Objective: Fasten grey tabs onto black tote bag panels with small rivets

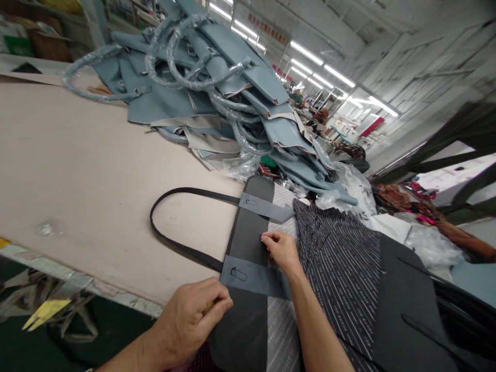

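A flat dark grey bag panel (248, 232) lies along the table's right part, with a striped lining fabric (337, 258) to its right. A thin black strap handle (166, 237) loops out leftward from it. Two grey-blue tabs (251, 276) with paperclip-shaped marks lie across the panel where the strap's ends meet it. My right hand (282, 249) is over the panel between the tabs, thumb and fingers pinched; what they hold is hidden. My left hand (191, 315) is closed beside the panel's near left edge, just below the nearer tab; its grip's content cannot be made out.
Light blue bag pieces (225, 77) with plastic-wrapped round handles are heaped at the table's back. Clear plastic wrapping (349, 188) and more dark panels (411, 294) lie to the right. The beige tabletop (96, 181) has a worn front edge, with a yellow piece (46, 312) hanging below.
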### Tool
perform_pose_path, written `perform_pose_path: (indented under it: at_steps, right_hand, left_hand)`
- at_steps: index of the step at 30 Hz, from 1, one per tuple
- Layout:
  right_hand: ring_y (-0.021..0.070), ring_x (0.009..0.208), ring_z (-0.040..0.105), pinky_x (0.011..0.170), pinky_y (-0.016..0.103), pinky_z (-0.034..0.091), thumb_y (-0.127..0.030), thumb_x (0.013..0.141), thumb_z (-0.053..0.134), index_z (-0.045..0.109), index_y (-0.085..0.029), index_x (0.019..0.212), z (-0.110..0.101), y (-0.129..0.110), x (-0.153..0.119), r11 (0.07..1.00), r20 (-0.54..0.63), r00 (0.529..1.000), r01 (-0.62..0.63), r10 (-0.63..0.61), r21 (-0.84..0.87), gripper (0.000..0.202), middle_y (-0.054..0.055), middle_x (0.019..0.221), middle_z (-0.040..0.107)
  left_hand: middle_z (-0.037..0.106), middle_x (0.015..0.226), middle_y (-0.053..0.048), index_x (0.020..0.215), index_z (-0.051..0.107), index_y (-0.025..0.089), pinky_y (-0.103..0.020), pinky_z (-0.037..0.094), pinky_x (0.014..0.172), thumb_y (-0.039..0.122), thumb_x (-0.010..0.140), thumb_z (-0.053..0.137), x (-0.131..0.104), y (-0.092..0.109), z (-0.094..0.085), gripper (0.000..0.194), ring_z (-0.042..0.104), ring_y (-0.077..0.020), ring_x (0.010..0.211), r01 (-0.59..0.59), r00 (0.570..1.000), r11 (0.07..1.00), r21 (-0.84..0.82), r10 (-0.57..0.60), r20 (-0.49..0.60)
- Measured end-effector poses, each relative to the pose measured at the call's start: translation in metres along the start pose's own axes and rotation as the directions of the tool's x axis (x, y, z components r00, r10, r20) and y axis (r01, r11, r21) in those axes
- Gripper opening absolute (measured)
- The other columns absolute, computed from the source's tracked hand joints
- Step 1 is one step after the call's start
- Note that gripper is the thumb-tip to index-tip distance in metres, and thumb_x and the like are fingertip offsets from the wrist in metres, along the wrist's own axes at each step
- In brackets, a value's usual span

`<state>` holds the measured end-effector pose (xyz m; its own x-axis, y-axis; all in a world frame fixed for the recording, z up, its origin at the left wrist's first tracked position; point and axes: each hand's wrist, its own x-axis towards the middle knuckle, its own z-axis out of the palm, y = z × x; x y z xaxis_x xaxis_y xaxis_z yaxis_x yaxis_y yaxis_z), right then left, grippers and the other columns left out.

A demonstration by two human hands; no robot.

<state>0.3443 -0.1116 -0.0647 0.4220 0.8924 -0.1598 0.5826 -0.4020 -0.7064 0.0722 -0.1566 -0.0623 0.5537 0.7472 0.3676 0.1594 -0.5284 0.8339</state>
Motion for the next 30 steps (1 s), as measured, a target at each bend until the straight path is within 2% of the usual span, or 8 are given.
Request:
perform_pose_path:
  at_steps: [4, 9, 15, 17, 19, 22, 27, 30]
  right_hand:
    - [0.0126, 0.049, 0.055, 0.049, 0.023, 0.041, -0.034, 0.073, 0.068, 0.074, -0.02, 0.086, -0.005, -0.005, 0.009, 0.993, 0.01, 1.0, -0.009, 0.01, -0.114, 0.02, -0.003, 0.057, 0.061]
    - [0.0155, 0.037, 0.05, 0.041, 0.026, 0.038, -0.047, 0.057, 0.085, 0.068, -0.016, 0.089, -0.031, -0.004, 0.019, 0.975, -0.033, 0.998, -0.064, 0.058, -0.213, 0.048, -0.005, 0.046, 0.055]
    - [0.0204, 0.069, 0.065, 0.068, 0.032, 0.051, -0.047, 0.082, 0.062, 0.07, -0.016, 0.093, -0.008, -0.031, -0.022, 0.971, -0.063, 0.981, 0.173, -0.185, -0.164, 0.034, 0.005, 0.075, 0.07]
    - [0.0185, 0.074, 0.066, 0.073, 0.032, 0.052, -0.038, 0.086, 0.063, 0.07, -0.018, 0.1, 0.018, -0.049, -0.046, 0.911, 0.075, 0.922, 0.386, -0.379, -0.144, 0.025, 0.005, 0.087, 0.073]
    - [0.0183, 0.077, 0.067, 0.074, 0.031, 0.053, -0.025, 0.085, 0.065, 0.069, -0.02, 0.108, 0.045, -0.063, -0.066, 0.783, 0.209, 0.799, 0.597, -0.563, -0.173, 0.024, 0.004, 0.094, 0.073]
    - [0.0212, 0.082, 0.07, 0.072, 0.031, 0.055, -0.011, 0.081, 0.067, 0.066, -0.02, 0.115, 0.073, -0.076, -0.082, 0.597, 0.286, 0.687, 0.724, -0.668, -0.346, 0.035, 0.005, 0.095, 0.072]
    - [0.0226, 0.075, 0.069, 0.063, 0.029, 0.054, -0.005, 0.085, 0.058, 0.064, -0.018, 0.092, 0.064, -0.103, -0.09, 0.344, 0.396, 0.643, 0.722, -0.656, -0.601, 0.017, 0.007, 0.083, 0.069]
    - [0.0219, 0.082, 0.067, 0.068, 0.029, 0.053, -0.008, 0.089, 0.052, 0.061, -0.017, 0.095, 0.024, -0.121, -0.087, 0.394, 0.257, 0.708, 0.614, -0.658, -0.684, 0.014, 0.008, 0.089, 0.068]
  left_hand:
    - [0.057, 0.063, 0.004, 0.077, 0.06, 0.02, -0.021, 0.038, 0.054, 0.019, 0.096, 0.051, -0.001, -0.003, 0.002, 0.021, 0.055, -0.0095, 0.055, -0.047, 0.999, 0.999, 0.016, 0.047, -0.001]
    - [0.057, 0.064, 0.004, 0.078, 0.059, 0.02, -0.021, 0.037, 0.056, 0.018, 0.096, 0.052, -0.003, -0.005, 0.004, 0.02, 0.054, -0.0097, 0.057, -0.042, 0.999, 0.999, -0.017, 0.042, -0.008]
    - [0.059, 0.065, 0.003, 0.076, 0.062, 0.018, -0.022, 0.035, 0.058, 0.018, 0.093, 0.056, -0.004, -0.004, 0.004, 0.018, 0.053, -0.01, 0.059, -0.036, 0.999, 0.988, -0.15, 0.036, -0.001]
    - [0.06, 0.064, 0.002, 0.074, 0.064, 0.017, -0.023, 0.035, 0.058, 0.023, 0.092, 0.059, -0.006, -0.004, 0.005, 0.019, 0.052, -0.0101, 0.059, 0.017, 1.0, 0.974, -0.226, -0.017, 0.003]
    - [0.061, 0.062, 0.001, 0.07, 0.064, 0.017, -0.023, 0.035, 0.058, 0.032, 0.09, 0.064, -0.009, -0.007, 0.008, 0.026, 0.051, -0.0101, 0.057, 0.104, 0.994, 0.946, -0.308, -0.106, 0.01]
    - [0.057, 0.055, 0.002, 0.061, 0.061, 0.016, -0.022, 0.032, 0.051, 0.056, 0.085, 0.069, -0.012, -0.011, 0.01, 0.047, 0.046, -0.0089, 0.05, 0.163, 0.985, 0.916, -0.366, -0.169, 0.017]
    - [0.054, 0.051, 0.002, 0.058, 0.058, 0.016, -0.02, 0.03, 0.049, 0.064, 0.089, 0.06, -0.018, -0.009, 0.002, 0.058, 0.045, -0.0091, 0.049, 0.105, 0.994, 0.93, -0.352, -0.1, 0.031]
    - [0.055, 0.051, 0.003, 0.056, 0.057, 0.017, -0.019, 0.033, 0.049, 0.052, 0.091, 0.06, -0.024, -0.02, -0.002, 0.05, 0.047, -0.0092, 0.048, 0.061, 0.997, 0.973, -0.225, -0.047, 0.065]
